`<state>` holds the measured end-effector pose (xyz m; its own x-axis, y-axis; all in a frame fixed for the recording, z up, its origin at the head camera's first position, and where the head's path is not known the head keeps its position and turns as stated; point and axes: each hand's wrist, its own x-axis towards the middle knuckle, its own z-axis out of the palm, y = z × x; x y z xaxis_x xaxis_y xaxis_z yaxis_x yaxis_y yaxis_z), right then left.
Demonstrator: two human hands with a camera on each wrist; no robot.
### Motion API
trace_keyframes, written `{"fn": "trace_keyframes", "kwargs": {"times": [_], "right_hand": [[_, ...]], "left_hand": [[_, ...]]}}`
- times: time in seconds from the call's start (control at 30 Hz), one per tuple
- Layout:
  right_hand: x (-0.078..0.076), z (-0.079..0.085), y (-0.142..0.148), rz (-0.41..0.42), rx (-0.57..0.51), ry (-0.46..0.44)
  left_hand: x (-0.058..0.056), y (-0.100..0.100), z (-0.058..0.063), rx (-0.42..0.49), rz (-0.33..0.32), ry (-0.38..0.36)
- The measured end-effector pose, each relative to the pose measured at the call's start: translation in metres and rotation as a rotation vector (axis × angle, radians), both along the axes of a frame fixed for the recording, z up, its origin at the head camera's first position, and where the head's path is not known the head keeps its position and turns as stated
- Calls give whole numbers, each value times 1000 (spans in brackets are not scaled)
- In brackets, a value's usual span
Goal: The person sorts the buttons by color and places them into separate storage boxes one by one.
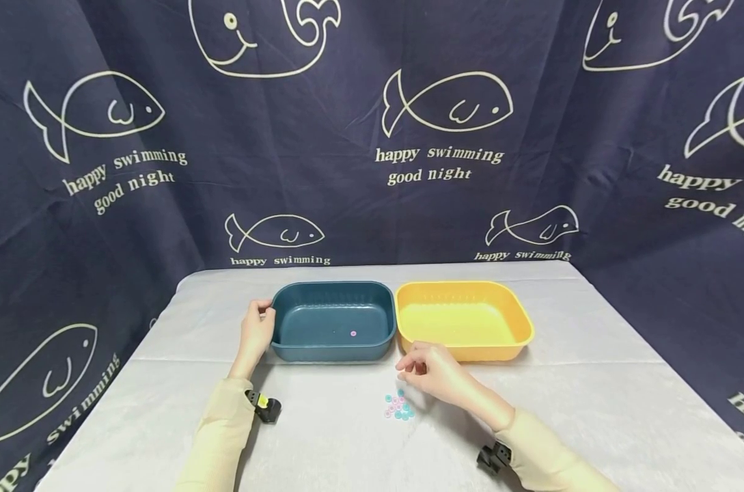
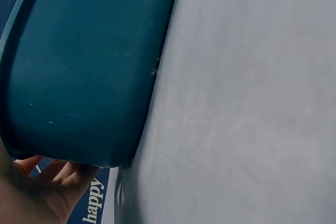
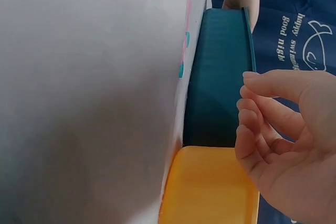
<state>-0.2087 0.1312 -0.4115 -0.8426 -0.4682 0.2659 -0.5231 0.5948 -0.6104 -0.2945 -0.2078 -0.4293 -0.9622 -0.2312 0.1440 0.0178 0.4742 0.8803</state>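
Observation:
At the left end of the dark teal plastic bin (image 1: 335, 353), my left hand (image 1: 257, 331) grips its rim; in the left wrist view the fingers (image 2: 68, 174) lie against that end wall. One small pink bead (image 1: 353, 333) rests on the bin's floor. My right hand (image 1: 436, 372) hovers by the near left corner of the yellow bin (image 1: 488, 353), fingers bent and thumb close to the index finger. Nothing shows between those fingertips (image 3: 249, 75) in the right wrist view. Below this hand lies a small cluster of round pink beads (image 1: 398, 408) and blue beads (image 1: 405, 416).
Both bins stand side by side on a pale grey cloth-covered table (image 1: 322, 424); no bead shows inside the yellow one. A dark blue curtain (image 1: 359, 191) with white fish drawings hangs behind and at the sides. Each wrist wears a small black camera (image 1: 493, 458).

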Motion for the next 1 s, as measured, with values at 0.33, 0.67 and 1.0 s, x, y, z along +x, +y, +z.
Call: {"fn": "trace_keyframes", "kwargs": {"times": [0.33,0.67,1.0], "right_hand": [[2,-4,1,34,-3,15],[5,-7,3,80,14,-5],[7,-7,3,108,42,-14]], "left_hand": [[0,0,0,5,1,-2],[0,-1,0,3,-5,1],[-2,-1,-3,3,1,-5]]}}
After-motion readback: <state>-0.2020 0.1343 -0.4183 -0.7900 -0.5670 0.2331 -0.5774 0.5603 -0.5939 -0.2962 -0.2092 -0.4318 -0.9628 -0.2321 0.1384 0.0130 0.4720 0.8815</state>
